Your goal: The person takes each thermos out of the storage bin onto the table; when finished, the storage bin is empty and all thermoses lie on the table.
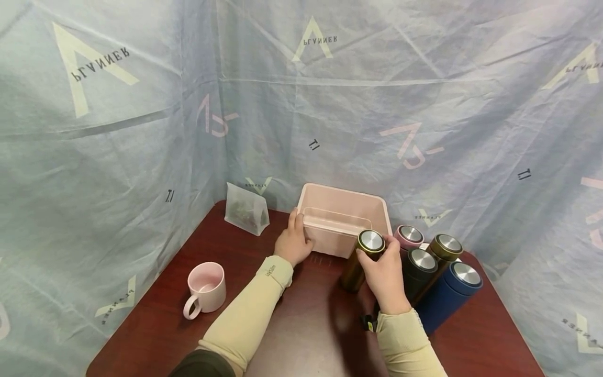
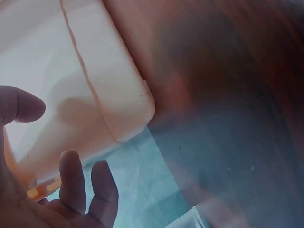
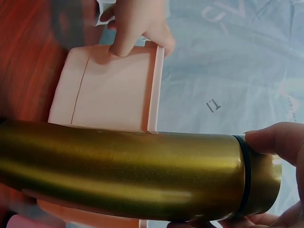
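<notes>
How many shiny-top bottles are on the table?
5: a gold bottle gripped by the right hand, then a pink, black, bronze and blue bottle clustered right of it. More may hide behind.

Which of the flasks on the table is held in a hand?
The gold flask nearest the pink bin: the right hand grips it near its lid. The pink, black, bronze and blue flasks stand untouched.

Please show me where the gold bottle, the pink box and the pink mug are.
gold bottle (image 1: 356, 269): head view, on its gold body below the lid.
pink box (image 1: 330, 242): head view, on its near outer wall.
pink mug (image 1: 207, 293): head view, on its outer side.
</notes>
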Available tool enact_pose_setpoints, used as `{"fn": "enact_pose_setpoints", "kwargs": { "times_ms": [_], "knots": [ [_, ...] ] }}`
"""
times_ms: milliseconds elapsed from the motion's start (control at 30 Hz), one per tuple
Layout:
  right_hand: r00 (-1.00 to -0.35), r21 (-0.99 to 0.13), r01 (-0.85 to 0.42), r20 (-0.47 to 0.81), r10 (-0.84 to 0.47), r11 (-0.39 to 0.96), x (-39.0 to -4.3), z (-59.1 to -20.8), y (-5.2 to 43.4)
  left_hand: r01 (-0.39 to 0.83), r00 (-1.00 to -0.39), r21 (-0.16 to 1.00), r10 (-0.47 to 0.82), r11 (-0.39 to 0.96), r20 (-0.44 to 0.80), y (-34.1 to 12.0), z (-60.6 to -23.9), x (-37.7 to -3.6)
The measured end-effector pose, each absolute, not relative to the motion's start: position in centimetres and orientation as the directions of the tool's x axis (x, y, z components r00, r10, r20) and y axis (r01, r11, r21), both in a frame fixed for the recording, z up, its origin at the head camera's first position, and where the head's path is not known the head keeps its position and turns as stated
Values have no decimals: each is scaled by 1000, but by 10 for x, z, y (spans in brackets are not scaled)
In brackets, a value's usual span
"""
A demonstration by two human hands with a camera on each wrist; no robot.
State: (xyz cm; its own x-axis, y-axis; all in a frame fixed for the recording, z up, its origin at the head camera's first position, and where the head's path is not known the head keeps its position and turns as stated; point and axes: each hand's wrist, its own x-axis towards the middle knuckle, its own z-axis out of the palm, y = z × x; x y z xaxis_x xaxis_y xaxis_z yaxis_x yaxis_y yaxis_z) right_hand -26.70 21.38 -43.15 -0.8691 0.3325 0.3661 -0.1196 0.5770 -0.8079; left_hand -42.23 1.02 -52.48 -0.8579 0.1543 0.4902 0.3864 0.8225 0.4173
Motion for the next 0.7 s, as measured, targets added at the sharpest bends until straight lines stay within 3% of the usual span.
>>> {"fn": "enact_pose_setpoints", "kwargs": {
  "times_ms": [700],
  "knots": [
    [-897,-792,-50,303,322,608,-284,-426,217,363,-902,430,196,827,385,8,-513,-420]
  ]
}}
